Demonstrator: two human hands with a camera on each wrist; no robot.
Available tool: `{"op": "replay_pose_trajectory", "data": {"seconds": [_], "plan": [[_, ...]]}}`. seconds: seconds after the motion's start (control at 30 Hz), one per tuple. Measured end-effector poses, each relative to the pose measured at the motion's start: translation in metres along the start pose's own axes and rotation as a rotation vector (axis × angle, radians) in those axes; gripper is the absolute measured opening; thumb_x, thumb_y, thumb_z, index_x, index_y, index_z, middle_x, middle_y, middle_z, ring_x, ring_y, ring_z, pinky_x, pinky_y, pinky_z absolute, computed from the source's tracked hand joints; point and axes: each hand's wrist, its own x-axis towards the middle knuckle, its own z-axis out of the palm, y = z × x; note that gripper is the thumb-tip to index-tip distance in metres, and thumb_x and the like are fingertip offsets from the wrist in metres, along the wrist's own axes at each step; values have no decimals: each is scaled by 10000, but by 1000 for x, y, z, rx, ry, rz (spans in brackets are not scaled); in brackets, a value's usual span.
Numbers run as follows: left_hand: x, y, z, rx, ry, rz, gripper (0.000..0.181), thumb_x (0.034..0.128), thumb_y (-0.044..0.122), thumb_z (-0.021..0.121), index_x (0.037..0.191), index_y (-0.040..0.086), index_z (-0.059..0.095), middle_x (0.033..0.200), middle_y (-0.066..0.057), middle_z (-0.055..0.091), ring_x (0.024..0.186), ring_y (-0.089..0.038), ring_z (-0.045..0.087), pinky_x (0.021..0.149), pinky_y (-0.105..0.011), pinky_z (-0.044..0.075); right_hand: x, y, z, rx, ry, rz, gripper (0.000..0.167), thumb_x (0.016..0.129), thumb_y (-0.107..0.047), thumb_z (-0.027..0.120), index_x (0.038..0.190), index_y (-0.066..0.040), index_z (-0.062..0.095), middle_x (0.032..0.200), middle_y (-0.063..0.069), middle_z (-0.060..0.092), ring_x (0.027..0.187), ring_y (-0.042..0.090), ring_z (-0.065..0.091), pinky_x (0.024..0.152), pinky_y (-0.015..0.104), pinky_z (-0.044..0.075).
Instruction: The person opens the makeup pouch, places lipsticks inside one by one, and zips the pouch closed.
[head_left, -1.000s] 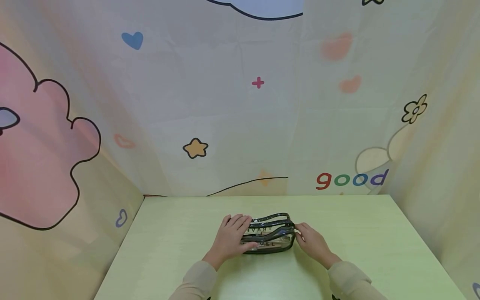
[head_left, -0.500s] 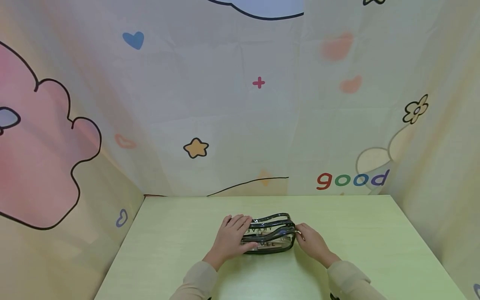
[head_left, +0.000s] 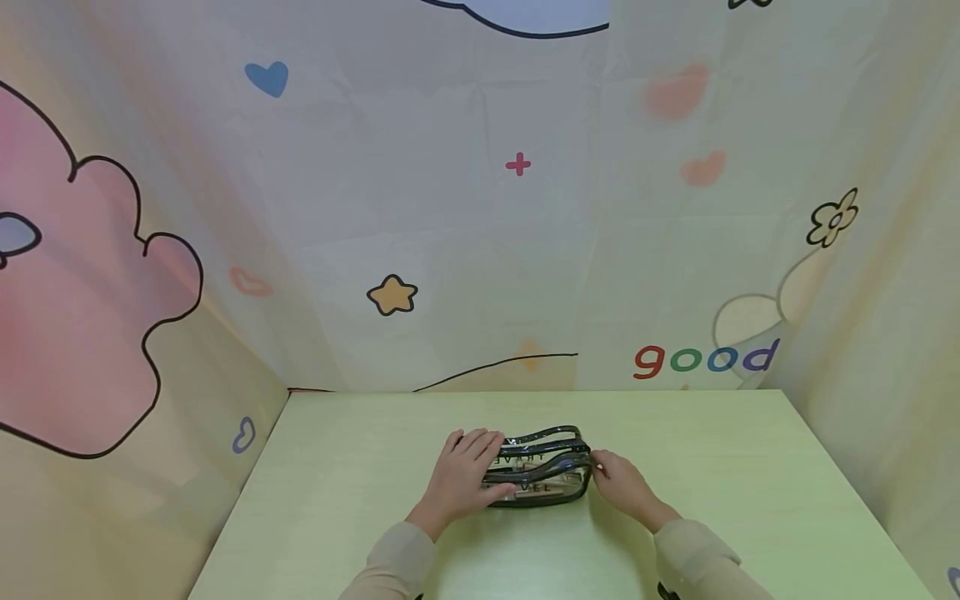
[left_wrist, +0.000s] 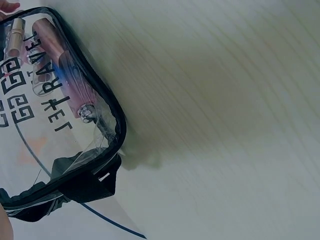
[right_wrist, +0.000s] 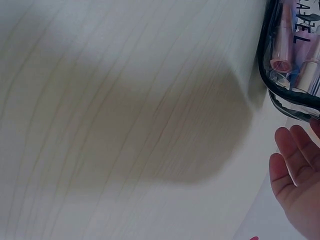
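A clear cosmetic pouch (head_left: 536, 479) with black trim and dark lettering lies on the table in the head view. My left hand (head_left: 463, 475) holds its left part, fingers over the top and thumb along the near side. At the pouch's right end, my right hand (head_left: 624, 483) pinches the black-trimmed edge with thumb and forefinger; whether a zipper pull is between them is hidden. Through the clear wall, a pink tube (left_wrist: 77, 92) and a gold-toned tube (left_wrist: 16, 37) show in the left wrist view. The right wrist view shows the other fingers of that hand loosely bent.
The pale wood-grain table (head_left: 360, 467) extends around the pouch on all sides. A printed curtain (head_left: 450, 208) hangs behind the table's far edge, with more cloth at the left and right sides.
The right hand's fingertips shift very slightly at the pouch's right end, and the hand turns a little. The left hand and the pouch stay nearly in place.
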Motion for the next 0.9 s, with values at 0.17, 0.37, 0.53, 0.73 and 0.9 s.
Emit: {"op": "replay_pose_trajectory", "data": {"seconds": [0.17,0.37,0.53,0.73,0.9], "plan": [[0,0,1,11,10,3,765,776,690,365,1356,192,367,1333,55,444,1242,-138,375,1034,-401,280,0,3,2,39,-35,6,127,776,26,481,702,-77,489,707,37,564,625,120,432,563,260,378],[0,0,1,12,5,4,767,776,694,354,1357,192,367,1340,64,436,1242,-145,378,1035,-405,281,-2,6,5,91,-57,11,101,762,30,477,774,-48,540,808,107,634,643,119,484,574,258,418],[0,0,1,4,18,7,759,776,681,382,1343,177,391,1326,47,454,1237,-142,380,1028,-406,287,-3,5,1,129,-73,3,131,765,23,461,832,-17,566,851,136,639,675,132,522,584,251,432],[0,0,-2,5,4,6,752,781,672,388,1341,170,395,1329,42,452,1239,-144,378,1030,-403,283,-3,4,-2,232,-124,51,142,814,8,434,877,27,561,783,149,604,644,104,515,550,224,416],[0,0,-3,17,1,7,751,781,671,387,1350,182,379,1333,52,447,1240,-139,377,1031,-397,284,-2,5,-3,301,-162,75,153,824,11,421,890,51,553,777,137,595,631,100,519,549,213,426]]}}
